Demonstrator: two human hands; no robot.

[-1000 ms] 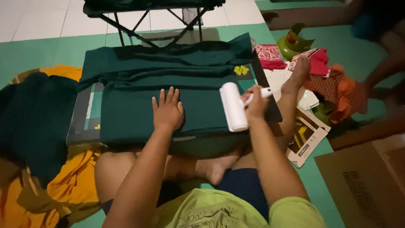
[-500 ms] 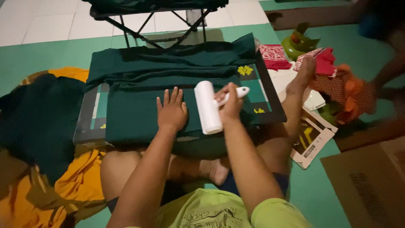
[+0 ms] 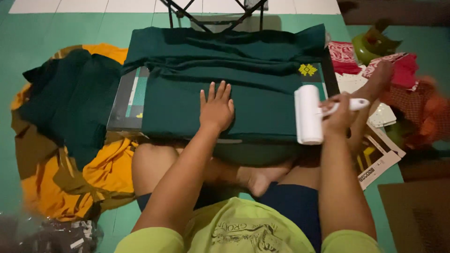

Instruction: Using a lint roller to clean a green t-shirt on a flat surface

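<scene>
A white lint roller point(image 3: 308, 114) is held by its handle in the right hand point(image 3: 341, 117), the fingers closed tight around it; the drum is laid on the right end of the folded dark green cloth point(image 3: 225, 79), its lower tip reaching the cloth's near edge. The left hand point(image 3: 216, 108) is pressed flat on the middle of the same cloth, fingers spread, nothing grasped. The cloth is spread over a dark board point(image 3: 125, 100), of which only the left margin and a strip at the right rear are exposed — a small yellow motif point(image 3: 307, 70) is seen there, though it cannot be told whether it sits on the board or on the cloth. Under the cloth's near edge the person's crossed legs are partly hidden, one bare foot point(image 3: 260, 180) showing. Left of the cloth, more dark green fabric point(image 3: 65, 100) is heaped on orange fabric point(image 3: 101, 175). Right of it, red patterned fabrics point(image 3: 398, 70) and printed cardboard sheets point(image 3: 379, 161) are blurred and half covered by the right arm. Behind the cloth, black metal legs point(image 3: 213, 11) are cut off by the frame — their top is not seen.
</scene>
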